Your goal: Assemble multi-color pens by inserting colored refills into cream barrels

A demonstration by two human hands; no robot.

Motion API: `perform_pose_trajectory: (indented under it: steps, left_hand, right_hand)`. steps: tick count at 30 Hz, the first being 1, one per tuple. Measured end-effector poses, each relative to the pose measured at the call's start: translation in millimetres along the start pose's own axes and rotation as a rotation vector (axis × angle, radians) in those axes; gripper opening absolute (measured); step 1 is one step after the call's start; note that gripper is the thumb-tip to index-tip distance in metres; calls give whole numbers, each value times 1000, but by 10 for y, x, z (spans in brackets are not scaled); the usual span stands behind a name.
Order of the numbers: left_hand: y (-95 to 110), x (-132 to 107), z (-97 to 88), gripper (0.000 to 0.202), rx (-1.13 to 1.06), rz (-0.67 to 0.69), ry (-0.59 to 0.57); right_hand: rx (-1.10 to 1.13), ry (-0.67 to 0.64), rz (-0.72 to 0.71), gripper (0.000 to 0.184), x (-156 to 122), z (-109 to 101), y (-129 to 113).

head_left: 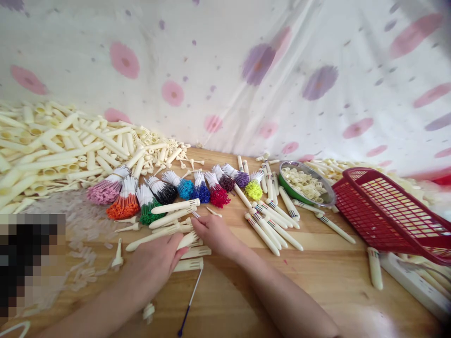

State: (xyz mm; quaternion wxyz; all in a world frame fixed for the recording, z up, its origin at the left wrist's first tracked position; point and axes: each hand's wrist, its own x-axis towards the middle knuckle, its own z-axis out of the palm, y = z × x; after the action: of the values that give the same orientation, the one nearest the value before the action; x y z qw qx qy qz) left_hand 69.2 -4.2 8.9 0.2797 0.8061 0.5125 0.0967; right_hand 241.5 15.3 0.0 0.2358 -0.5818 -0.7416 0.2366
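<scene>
My left hand (153, 258) is closed around a cream pen barrel (189, 240), its slotted end pointing right. My right hand (216, 234) pinches at that end, and a thin white refill (195, 214) shows at its fingertips; most of what it grips is hidden. Several more cream barrels (176, 205) lie side by side around and under my hands. Below them, a single refill with a dark purple end (186, 314) rests on the wooden table (225, 300). Behind my hands stand bundles of colour-tipped refills, among them green (150, 209), blue (202, 191) and red (219, 195).
A large heap of cream barrels and parts (70, 145) fills the left back. Clear small pieces (81, 244) spread at left. To the right are barrels with coloured sliders (271, 225), a green-sided metal bowl (331, 196) of small parts, a red basket (394, 211) and a power strip (416, 281).
</scene>
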Motion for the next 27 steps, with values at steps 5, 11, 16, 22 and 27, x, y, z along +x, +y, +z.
perform_pose_trajectory:
  steps: [5,11,16,22,27]
  left_hand:
    - [-1,42,-126,34,-339,38,-119]
    - [-77,5,-140,55,-567,-75,-486]
    - [33,-76,69,32,-33,-77,22]
    - [22,-117,-113,39,-557,-19,-242]
    - [-60,-120,-134,47,-846,-124,-518]
  right_hand:
    - [-14,207,-374,50,-62,-63,31]
    - [-84,227,-466,49,-84,-44,-1]
    - [-89,81,-84,43,-19,-2,-58]
    - [-82,208,-464,47,-134,-89,-66]
    - [-127,241,-527,49,-146,-10,-91]
